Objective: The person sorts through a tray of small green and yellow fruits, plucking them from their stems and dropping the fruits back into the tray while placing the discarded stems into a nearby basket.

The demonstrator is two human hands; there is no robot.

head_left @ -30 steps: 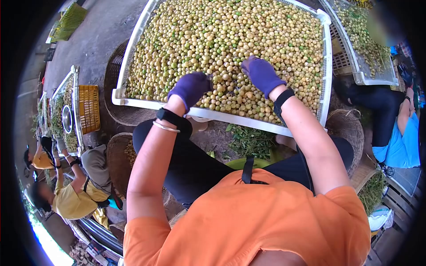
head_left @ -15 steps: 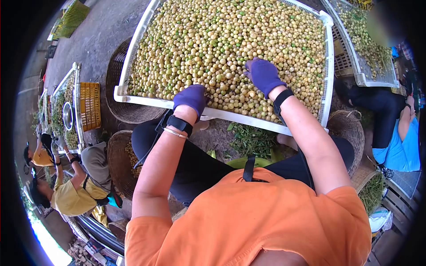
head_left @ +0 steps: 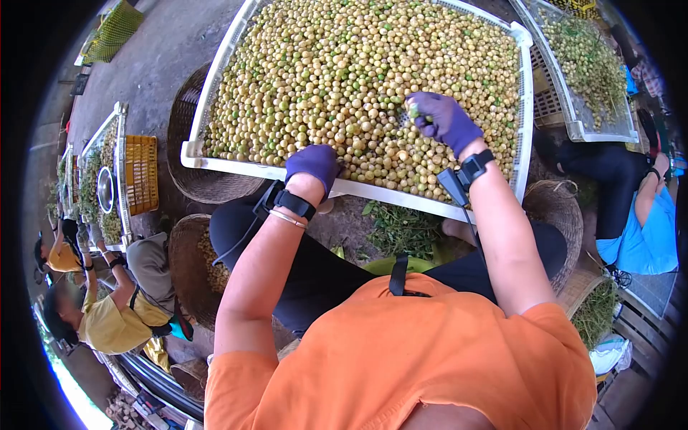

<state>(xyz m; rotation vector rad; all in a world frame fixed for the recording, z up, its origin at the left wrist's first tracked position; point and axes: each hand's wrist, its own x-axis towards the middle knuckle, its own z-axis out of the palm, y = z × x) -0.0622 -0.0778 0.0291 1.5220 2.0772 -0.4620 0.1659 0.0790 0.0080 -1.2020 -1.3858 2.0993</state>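
Note:
A white mesh tray in front of me is heaped with small round yellow-green fruits. My left hand, in a purple glove, is curled closed at the tray's near rim beside the fruits; its fingertips are hidden, so I cannot see what they hold. Over the right-centre of the heap is my right hand, also gloved in purple. Its fingers are bent together around a greenish fruit at the fingertips. Just beneath them, a small gap in the fruits shows the dark mesh.
Woven baskets stand left and right of my legs. Cut greenery lies under the tray's near edge. Another fruit tray is at the upper right, near a person in blue. People in yellow sit at trays on the left.
My right hand has turned and lifted slightly off the heap, with a greenish fruit now at its fingertips and a gap in the fruits below. The left hand has shifted slightly right and down.

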